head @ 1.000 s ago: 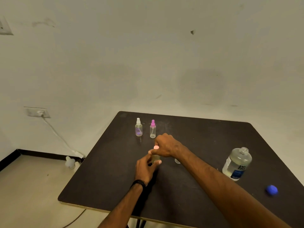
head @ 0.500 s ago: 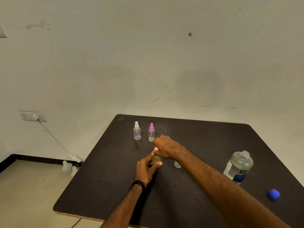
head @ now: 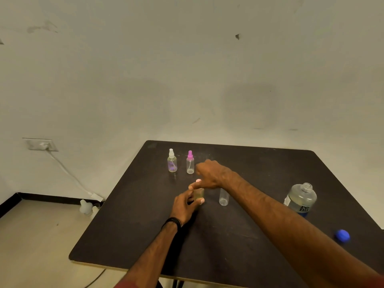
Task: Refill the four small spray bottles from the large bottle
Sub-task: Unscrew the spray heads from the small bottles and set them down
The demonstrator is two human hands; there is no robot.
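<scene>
Both hands unmoved on small bottle (head: 199, 193)

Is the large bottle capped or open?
Open. The large bottle stands upright with its threaded neck bare; a blue cap lies apart on the table, nearer the camera.

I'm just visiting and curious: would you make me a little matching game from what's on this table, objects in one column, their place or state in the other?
Things:
1. large bottle
2. blue cap
3. pink-topped spray bottle
4. small bottle under the hands

Place or state:
A. lying alone near the table's right edge
B. gripped by the left hand, right hand at its top
C. standing open, its neck bare
D. standing at the back beside a white-topped spray bottle

Pairs: 1-C, 2-A, 3-D, 4-B
</scene>
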